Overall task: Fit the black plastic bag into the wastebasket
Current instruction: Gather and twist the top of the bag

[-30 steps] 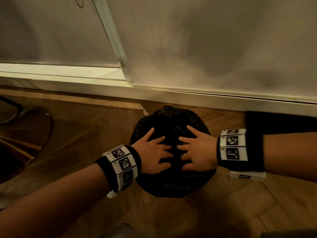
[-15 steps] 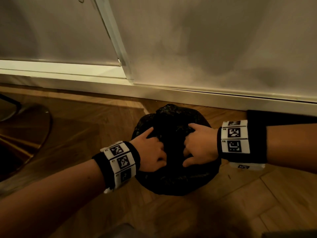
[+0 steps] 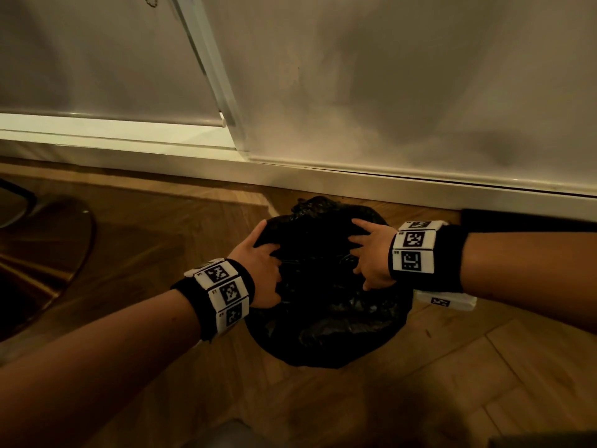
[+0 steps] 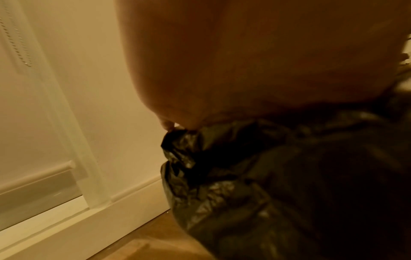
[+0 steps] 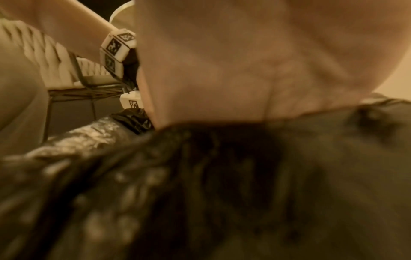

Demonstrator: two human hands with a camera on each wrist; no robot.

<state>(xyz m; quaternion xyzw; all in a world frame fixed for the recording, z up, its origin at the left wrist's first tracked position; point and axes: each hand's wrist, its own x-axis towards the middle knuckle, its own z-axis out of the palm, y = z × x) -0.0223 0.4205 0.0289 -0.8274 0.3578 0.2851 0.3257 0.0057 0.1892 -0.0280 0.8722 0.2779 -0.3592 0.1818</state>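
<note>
A crinkled black plastic bag (image 3: 323, 312) is draped over a round wastebasket on the wood floor, hiding the basket completely. My left hand (image 3: 269, 245) grips the bag's film on the left side of the top, thumb stretched along the rim. On the right side my right hand (image 3: 358, 244) grips the film too, fingers curled into it. Between the hands the film is pulled taut. The left wrist view has the palm (image 4: 244, 61) pressed on bunched bag (image 4: 289, 184). In the right wrist view, blurred bag (image 5: 200, 193) fills the space under the palm (image 5: 244, 61).
A white skirting board (image 3: 387, 185) and pale wall run just behind the basket. A roller blind's bottom bar (image 3: 113, 118) hangs at the back left. A shiny gold chair base (image 3: 48, 253) sits on the floor to the left. Wood floor (image 3: 452, 383) lies in front.
The hands lay flat together on top of the bag, then clenched the film. Now they have moved apart toward the left and right rim, stretching the bag between them.
</note>
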